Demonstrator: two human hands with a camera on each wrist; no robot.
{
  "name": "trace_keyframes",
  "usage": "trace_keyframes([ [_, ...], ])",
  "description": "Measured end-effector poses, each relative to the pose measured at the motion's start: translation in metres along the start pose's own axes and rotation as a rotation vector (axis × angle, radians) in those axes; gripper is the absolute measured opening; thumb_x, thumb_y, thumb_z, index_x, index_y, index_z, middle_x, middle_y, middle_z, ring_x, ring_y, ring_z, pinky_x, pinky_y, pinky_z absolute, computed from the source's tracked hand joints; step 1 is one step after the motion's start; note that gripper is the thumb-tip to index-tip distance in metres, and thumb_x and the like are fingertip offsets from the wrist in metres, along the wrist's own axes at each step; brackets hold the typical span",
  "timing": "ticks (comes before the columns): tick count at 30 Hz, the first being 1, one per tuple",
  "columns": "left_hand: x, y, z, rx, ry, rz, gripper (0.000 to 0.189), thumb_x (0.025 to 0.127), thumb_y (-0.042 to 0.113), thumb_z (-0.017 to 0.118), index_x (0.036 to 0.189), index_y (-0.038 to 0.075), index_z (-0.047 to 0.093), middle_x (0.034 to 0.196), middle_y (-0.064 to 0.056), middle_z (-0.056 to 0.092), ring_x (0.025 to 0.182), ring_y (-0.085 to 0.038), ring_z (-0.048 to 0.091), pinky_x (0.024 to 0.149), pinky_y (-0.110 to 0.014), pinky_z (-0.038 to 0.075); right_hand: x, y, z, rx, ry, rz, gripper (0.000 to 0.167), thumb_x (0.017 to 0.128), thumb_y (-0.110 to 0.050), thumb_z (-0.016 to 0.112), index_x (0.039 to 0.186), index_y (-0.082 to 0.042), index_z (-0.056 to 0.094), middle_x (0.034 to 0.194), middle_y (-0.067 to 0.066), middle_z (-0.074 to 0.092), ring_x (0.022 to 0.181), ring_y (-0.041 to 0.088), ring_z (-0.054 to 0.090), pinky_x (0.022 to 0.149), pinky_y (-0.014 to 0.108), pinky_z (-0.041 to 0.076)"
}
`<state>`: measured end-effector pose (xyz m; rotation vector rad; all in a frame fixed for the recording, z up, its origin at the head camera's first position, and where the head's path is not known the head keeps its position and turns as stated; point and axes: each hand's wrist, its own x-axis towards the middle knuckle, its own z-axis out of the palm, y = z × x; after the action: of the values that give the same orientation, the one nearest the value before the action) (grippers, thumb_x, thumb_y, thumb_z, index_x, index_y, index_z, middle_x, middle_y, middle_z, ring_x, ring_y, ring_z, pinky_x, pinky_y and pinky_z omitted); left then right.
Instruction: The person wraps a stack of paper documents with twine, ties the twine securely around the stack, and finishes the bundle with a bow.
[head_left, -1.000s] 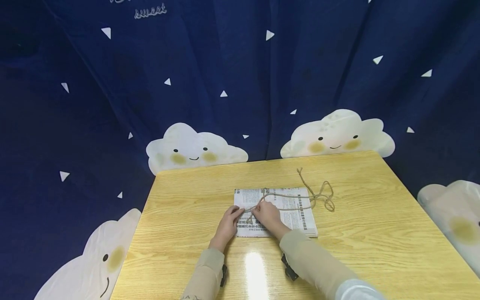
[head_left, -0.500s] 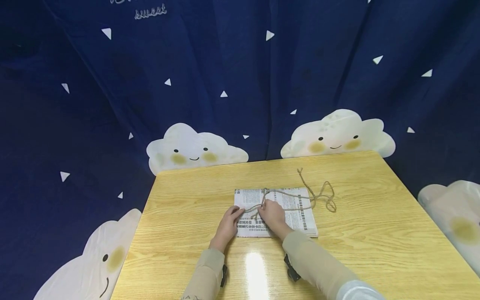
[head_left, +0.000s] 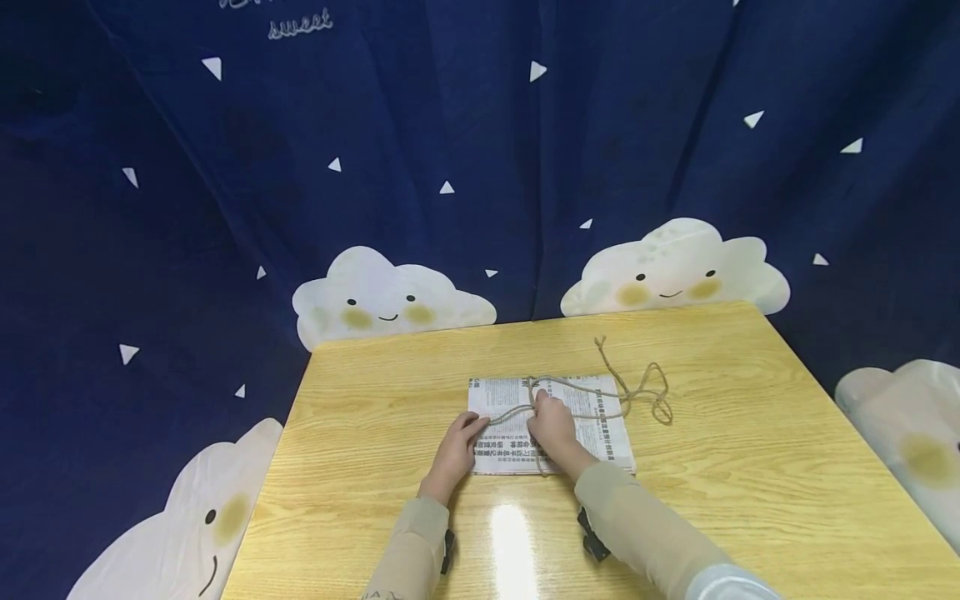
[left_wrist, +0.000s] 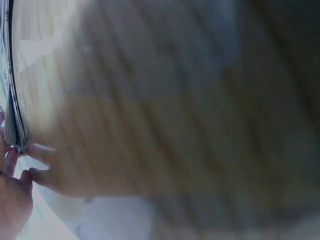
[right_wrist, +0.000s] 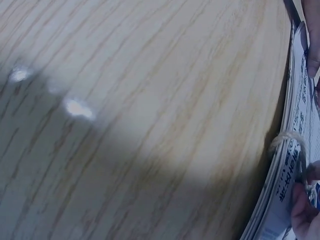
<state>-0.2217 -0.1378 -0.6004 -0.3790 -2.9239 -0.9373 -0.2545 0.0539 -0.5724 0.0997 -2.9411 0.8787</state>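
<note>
A folded stack of newspapers (head_left: 498,396) lies flat on the wooden table, with thin brown twine (head_left: 510,412) running across it and round its near edge. My left hand (head_left: 452,450) holds the stack's left edge, its fingertips right by the twine. In the left wrist view, fingers of the left hand (left_wrist: 15,200) curl at the paper edge. Over the middle of the stack, my right hand (head_left: 553,429) pinches the twine where strands meet. The right wrist view shows the twine (right_wrist: 287,137) wrapped over the paper edge beside the right fingertips (right_wrist: 300,205).
Loose twine loops (head_left: 658,400) lie on the table right of the stack, and one frayed end points toward the back. The wooden table (head_left: 390,392) extends on all sides. Behind it hangs a dark blue curtain (head_left: 450,108) with printed clouds.
My right hand has shifted right and slightly away from me, drawing the twine along. A strand now shows at the stack's near edge. The left hand stays in place.
</note>
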Motion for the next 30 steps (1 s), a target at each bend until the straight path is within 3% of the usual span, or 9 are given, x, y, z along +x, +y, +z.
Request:
trace_keyframes([
  [12, 0.0, -0.001, 0.001, -0.014, 0.006, -0.006, 0.035, 0.092, 0.0, 0.048, 0.123, 0.012, 0.058, 0.127, -0.008, 0.047, 0.122, -0.028, 0.043, 0.103, -0.038, 0.036, 0.0, 0.007, 0.005, -0.028, 0.019, 0.017, 0.023, 0.066, 0.005, 0.058, 0.076, -0.011, 0.047, 0.072, 0.004, 0.046, 0.056, 0.019, 0.046, 0.043, 0.027, 0.039],
  [21, 0.0, -0.002, 0.0, -0.018, 0.009, 0.008, 0.035, 0.092, 0.0, 0.048, 0.123, 0.011, 0.058, 0.128, -0.01, 0.047, 0.122, -0.029, 0.042, 0.102, -0.039, 0.036, -0.001, 0.014, 0.008, 0.126, 0.062, -0.04, 0.022, 0.063, 0.013, 0.053, 0.069, -0.009, 0.055, 0.087, 0.01, 0.058, 0.084, 0.027, 0.052, 0.07, 0.035, 0.048],
  [30, 0.0, 0.0, 0.0, -0.011, 0.005, 0.006, 0.034, 0.092, 0.0, 0.048, 0.123, 0.011, 0.058, 0.127, -0.009, 0.047, 0.121, -0.028, 0.043, 0.103, -0.038, 0.036, -0.003, 0.017, 0.007, 0.105, 0.054, -0.128, 0.027, 0.058, 0.016, 0.051, 0.068, -0.008, 0.056, 0.092, 0.011, 0.058, 0.087, 0.03, 0.052, 0.078, 0.04, 0.048],
])
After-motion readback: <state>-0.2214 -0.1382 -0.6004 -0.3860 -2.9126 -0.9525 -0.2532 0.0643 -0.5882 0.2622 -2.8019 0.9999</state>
